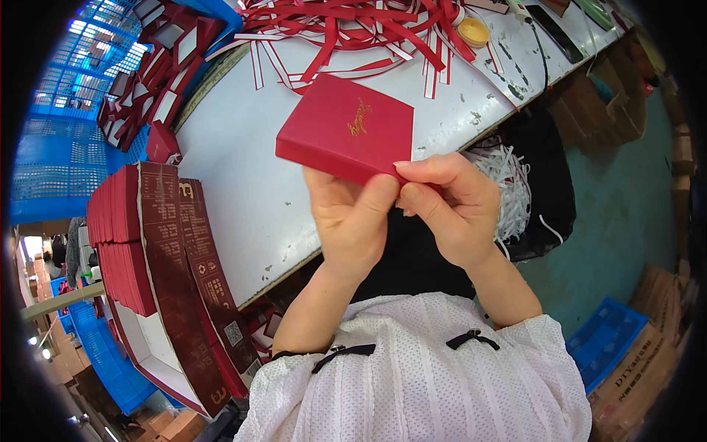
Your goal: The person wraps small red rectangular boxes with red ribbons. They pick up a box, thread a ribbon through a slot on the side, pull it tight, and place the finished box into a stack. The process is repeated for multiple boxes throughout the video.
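Note:
A flat, square red gift box (339,121) with gold lettering on its top is held up over the near edge of the white table (236,169). My left hand (350,217) grips it from below, with the thumb against its near side and the fingers hidden underneath. At the box's near right corner, my right hand (453,206) pinches with thumb and forefinger close together. Whether a ribbon or only the box edge lies in that pinch cannot be made out.
Red and white ribbons (353,29) lie heaped at the table's far side, near a yellow round tub (473,32) and a dark phone (554,34). A blue crate (173,96) holds small red boxes. At left, a brown carton (166,287) contains stacked red pieces. White paper strips (515,191) fill a black bag.

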Tool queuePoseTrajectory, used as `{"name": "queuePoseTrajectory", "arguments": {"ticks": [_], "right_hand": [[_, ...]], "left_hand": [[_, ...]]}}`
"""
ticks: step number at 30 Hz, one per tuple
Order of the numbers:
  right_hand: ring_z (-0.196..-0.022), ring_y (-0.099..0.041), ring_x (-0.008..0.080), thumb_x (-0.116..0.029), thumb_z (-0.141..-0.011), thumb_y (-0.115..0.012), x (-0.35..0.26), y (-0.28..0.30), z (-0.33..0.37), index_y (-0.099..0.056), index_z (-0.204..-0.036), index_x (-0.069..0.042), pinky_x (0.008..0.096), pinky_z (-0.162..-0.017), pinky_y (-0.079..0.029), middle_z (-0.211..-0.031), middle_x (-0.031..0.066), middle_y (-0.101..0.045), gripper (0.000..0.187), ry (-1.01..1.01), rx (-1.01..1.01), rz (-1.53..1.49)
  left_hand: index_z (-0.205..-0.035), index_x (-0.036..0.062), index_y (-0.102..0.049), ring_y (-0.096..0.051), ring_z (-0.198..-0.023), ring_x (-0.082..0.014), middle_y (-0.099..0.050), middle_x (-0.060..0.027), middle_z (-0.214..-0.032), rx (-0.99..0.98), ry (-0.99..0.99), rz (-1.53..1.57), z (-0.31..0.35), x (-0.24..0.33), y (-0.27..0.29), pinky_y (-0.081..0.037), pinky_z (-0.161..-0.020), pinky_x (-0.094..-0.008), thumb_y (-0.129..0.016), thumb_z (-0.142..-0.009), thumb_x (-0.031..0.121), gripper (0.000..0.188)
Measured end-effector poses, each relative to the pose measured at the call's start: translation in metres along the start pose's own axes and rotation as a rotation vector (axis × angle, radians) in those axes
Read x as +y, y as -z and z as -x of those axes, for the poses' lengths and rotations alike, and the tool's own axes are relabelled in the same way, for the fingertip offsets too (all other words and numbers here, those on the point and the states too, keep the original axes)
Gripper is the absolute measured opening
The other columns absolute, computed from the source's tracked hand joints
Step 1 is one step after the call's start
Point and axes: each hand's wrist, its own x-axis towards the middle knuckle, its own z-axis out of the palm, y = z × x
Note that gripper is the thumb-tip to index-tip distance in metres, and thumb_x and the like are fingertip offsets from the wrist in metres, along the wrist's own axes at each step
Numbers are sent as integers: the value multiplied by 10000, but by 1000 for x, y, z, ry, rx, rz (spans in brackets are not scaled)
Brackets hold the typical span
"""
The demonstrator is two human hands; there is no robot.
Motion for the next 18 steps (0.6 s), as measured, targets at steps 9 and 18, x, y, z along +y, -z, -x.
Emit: {"name": "queuePoseTrajectory", "arguments": {"ticks": [9, 18], "right_hand": [[-572, -540, 73, 16, -683, -603, -34, 40, -18, -614, -839, 11, 177, -503, -410, -670, 59, -591, 157, -10, -183, 440], [-625, -546, 70, -1, -701, -598, -17, 42, -31, -621, -828, 3, 172, -557, -425, -705, 53, -605, 128, -54, -71, 299]], "left_hand": [[-1058, -1, -418, -492, -988, -267, -505, -133, -1048, 306, 220, 482, -8, 23, 19, -411, -853, -408, -426, -854, 173, 269], [-942, -36, -486, -443, -1060, -314, -509, -184, -1056, 365, 393, 977, -3, 33, 23, -304, -924, -513, -394, -865, 181, 248]]}}
